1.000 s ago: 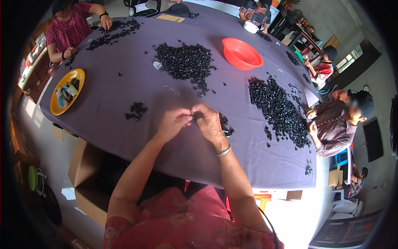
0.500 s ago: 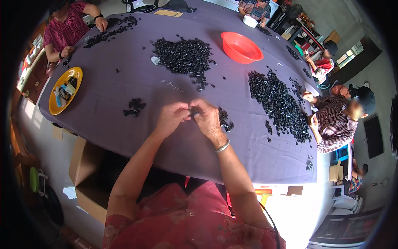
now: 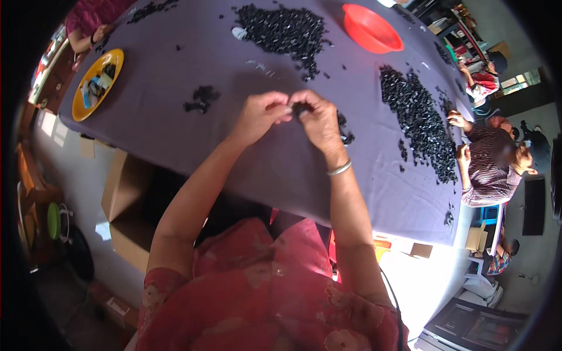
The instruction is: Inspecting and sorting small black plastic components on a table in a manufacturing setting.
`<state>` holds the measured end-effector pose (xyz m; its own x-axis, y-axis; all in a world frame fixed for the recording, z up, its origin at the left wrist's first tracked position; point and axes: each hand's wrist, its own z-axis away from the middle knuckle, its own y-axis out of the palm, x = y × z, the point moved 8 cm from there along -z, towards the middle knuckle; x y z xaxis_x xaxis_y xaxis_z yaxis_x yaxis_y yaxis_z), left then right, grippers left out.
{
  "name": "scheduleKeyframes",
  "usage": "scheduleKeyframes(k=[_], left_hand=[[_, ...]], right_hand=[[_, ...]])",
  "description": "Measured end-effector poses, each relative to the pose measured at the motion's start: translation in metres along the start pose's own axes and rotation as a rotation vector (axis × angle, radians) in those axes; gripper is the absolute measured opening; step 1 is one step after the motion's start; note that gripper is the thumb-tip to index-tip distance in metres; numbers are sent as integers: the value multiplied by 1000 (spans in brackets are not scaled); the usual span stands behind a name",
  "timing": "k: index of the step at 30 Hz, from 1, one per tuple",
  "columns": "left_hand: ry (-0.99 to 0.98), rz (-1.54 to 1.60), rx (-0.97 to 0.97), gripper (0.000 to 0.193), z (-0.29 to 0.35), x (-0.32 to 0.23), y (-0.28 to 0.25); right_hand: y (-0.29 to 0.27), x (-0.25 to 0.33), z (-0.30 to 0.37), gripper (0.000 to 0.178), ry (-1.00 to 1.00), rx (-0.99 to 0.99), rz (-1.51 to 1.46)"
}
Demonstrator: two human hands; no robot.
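My left hand and my right hand meet above the purple-grey tablecloth, fingertips pinched together. A small black piece shows at the fingers of my right hand; the left fingertips press against its near end, and most of it is hidden. Left of my hands lies a little cluster of black pieces. Another small group of black pieces is partly covered by my right hand. Farther off, a broad heap of black pieces spreads over the cloth.
A red plastic basin stands at the far right. A yellow dish with small items sits at the left edge. Beside a second long heap, a person in a striped shirt works. An open cardboard box is below the table's left side.
The view has tilted, so the table and both hands appear higher and a little farther right. My hands stay pinched together at the small black piece.
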<state>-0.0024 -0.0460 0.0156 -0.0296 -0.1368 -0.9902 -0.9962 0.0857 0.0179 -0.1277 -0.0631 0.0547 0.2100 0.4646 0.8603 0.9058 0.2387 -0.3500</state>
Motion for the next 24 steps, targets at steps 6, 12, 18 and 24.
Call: scheduleKeyframes(k=[6,12,18,24], left_hand=[[-19,136,-34,14,-3,3,-1],[-21,180,-47,15,0,4,-3],[-8,152,-29,15,1,4,-2],[21,106,-21,13,1,4,0]], right_hand=[[-2,-5,0,47,51,19,-261],[1,-1,3,35,158,-17,-317],[2,-5,1,9,54,-39,-147],[1,-6,0,6,84,-58,-43]])
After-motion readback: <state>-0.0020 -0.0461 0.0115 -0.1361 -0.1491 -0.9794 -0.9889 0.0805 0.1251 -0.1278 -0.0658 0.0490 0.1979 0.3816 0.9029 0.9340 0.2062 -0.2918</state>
